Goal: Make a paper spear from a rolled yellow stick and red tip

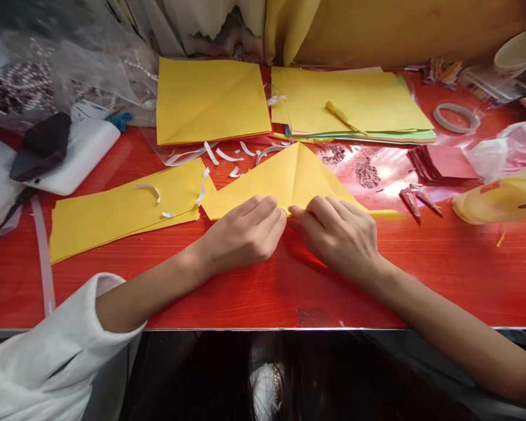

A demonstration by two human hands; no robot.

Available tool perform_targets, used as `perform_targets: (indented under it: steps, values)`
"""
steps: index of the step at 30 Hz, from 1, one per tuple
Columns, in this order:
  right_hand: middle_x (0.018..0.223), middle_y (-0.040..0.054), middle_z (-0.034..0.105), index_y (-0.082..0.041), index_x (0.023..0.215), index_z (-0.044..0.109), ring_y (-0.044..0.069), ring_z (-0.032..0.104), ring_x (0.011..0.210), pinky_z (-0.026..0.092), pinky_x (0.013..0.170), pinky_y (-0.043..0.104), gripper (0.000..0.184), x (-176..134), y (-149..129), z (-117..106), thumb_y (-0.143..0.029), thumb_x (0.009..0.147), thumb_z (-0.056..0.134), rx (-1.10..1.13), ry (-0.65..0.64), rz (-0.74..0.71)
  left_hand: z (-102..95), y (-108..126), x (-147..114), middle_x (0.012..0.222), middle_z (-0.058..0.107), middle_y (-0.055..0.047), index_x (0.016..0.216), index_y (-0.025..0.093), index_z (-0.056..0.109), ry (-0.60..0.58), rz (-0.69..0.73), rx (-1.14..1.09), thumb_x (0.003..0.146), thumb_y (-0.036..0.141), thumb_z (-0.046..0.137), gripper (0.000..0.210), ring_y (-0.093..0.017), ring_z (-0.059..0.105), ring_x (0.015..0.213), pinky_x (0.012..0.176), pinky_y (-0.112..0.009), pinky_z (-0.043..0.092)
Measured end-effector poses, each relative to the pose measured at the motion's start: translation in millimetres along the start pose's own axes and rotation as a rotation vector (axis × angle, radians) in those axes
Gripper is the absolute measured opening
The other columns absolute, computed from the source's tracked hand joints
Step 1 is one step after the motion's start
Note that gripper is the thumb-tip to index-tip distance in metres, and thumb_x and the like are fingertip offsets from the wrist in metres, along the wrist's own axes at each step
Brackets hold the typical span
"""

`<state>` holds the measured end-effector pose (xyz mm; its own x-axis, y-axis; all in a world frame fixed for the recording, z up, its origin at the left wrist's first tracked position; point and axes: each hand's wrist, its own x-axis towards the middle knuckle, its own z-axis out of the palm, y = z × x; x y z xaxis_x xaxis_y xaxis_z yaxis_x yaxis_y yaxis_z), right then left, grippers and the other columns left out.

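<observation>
A yellow sheet of paper (284,172) lies on the red table in front of me, its far corner pointing away and a crease running down its middle. Its near edge is rolled or folded into a narrow strip that sticks out at the right. My left hand (254,228) is closed on this near edge, left of the crease. Just to its right, my right hand (339,231) also pinches the edge, fingers curled over it. The two thumbs almost meet; the fingertips are partly hidden.
Yellow strips (127,204) with white paper scraps lie at left. Behind are a yellow square stack (213,102) and coloured sheets (355,99) with a rolled yellow piece on top. A tape roll (456,118), dark red paper squares (442,162) and a yellow bottle (499,196) stand or lie right.
</observation>
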<state>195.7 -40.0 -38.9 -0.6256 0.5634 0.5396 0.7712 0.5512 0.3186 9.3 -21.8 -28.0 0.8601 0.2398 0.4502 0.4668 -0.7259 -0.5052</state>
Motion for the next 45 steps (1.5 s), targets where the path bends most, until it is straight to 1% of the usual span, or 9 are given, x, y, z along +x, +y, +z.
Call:
perform_targets:
  steps: [3,5,7,9,15,22,28,40,45]
  values:
    - [0.070,0.0011,0.052,-0.019,0.078,0.056,0.012,0.039,0.060,0.025,0.052,0.027,0.010,-1.2,-1.2,4.2,-0.017,0.084,0.048,0.019,0.081,0.082,-0.1,0.2,-0.1,0.068,0.059,-0.007,0.083,0.006,0.059,0.003,-0.004,-0.001,0.085,0.009,0.039,0.020,-0.017,0.056,0.075,0.069,-0.030,0.044]
    - [0.076,0.0020,0.055,-0.019,0.082,0.056,0.012,0.041,0.063,0.026,0.054,0.027,0.008,-1.9,-1.3,5.1,-0.016,0.083,0.049,0.034,0.107,0.077,0.0,0.1,-0.2,0.068,0.058,-0.007,0.083,0.007,0.059,0.003,-0.019,-0.005,0.085,0.009,0.038,0.021,-0.018,0.056,0.075,0.069,-0.030,0.044]
    - [0.077,0.0021,0.056,-0.018,0.086,0.057,0.012,0.043,0.064,0.026,0.053,0.027,0.010,-2.2,-0.6,3.8,-0.014,0.083,0.048,0.040,0.077,0.013,0.2,0.0,-0.2,0.068,0.058,-0.007,0.083,0.007,0.059,-0.003,-0.037,-0.009,0.085,0.010,0.037,0.022,-0.018,0.056,0.075,0.068,-0.030,0.044]
    - [0.074,0.0015,0.056,-0.017,0.085,0.057,0.012,0.042,0.063,0.025,0.053,0.028,0.012,-2.0,0.2,1.2,-0.012,0.084,0.047,0.028,0.036,-0.027,0.6,-0.1,-0.1,0.067,0.056,-0.006,0.082,0.008,0.058,-0.008,-0.050,-0.009,0.085,0.010,0.037,0.021,-0.018,0.055,0.074,0.067,-0.030,0.044]
    - [0.066,0.0000,0.054,-0.016,0.074,0.057,0.011,0.039,0.061,0.024,0.052,0.027,0.016,0.1,-0.8,-2.5,-0.009,0.083,0.046,0.017,0.003,-0.015,1.8,1.0,-0.6,0.066,0.054,-0.005,0.080,0.009,0.056,-0.021,-0.093,-0.025,0.085,0.010,0.038,0.020,-0.018,0.054,0.073,0.063,-0.029,0.041]
    - [0.059,-0.0008,0.049,-0.018,0.064,0.053,0.012,0.033,0.056,0.022,0.052,0.027,0.021,0.6,-0.9,-1.6,-0.010,0.082,0.047,-0.004,0.034,-0.008,2.8,2.1,-1.4,0.068,0.055,-0.004,0.080,0.011,0.056,-0.030,-0.091,-0.015,0.085,0.013,0.040,0.017,-0.017,0.054,0.073,0.064,-0.029,0.040]
    - [0.060,-0.0008,0.050,-0.018,0.069,0.057,0.012,0.035,0.057,0.022,0.052,0.027,0.019,-0.5,0.0,-1.5,-0.009,0.082,0.047,0.020,0.012,-0.020,2.5,2.3,0.3,0.062,0.054,-0.003,0.073,0.010,0.057,-0.018,-0.072,-0.001,0.081,0.013,0.047,0.014,-0.017,0.055,0.069,0.062,-0.029,0.042]
    - [0.058,-0.0011,0.051,-0.016,0.068,0.057,0.012,0.036,0.056,0.023,0.053,0.027,0.017,0.7,-0.6,1.0,-0.012,0.083,0.049,0.007,0.012,-0.047,2.1,1.2,0.6,0.060,0.054,-0.003,0.076,0.008,0.060,-0.022,-0.016,0.025,0.081,0.011,0.048,0.013,-0.016,0.056,0.065,0.058,-0.028,0.042]
    - [0.062,-0.0004,0.052,-0.015,0.082,0.059,0.013,0.038,0.059,0.024,0.054,0.027,0.010,0.9,0.5,-2.0,-0.015,0.084,0.049,0.013,-0.024,-0.042,2.3,0.7,0.9,0.061,0.054,-0.003,0.078,0.007,0.061,-0.023,0.005,0.018,0.081,0.011,0.048,0.014,-0.016,0.056,0.066,0.059,-0.028,0.043]
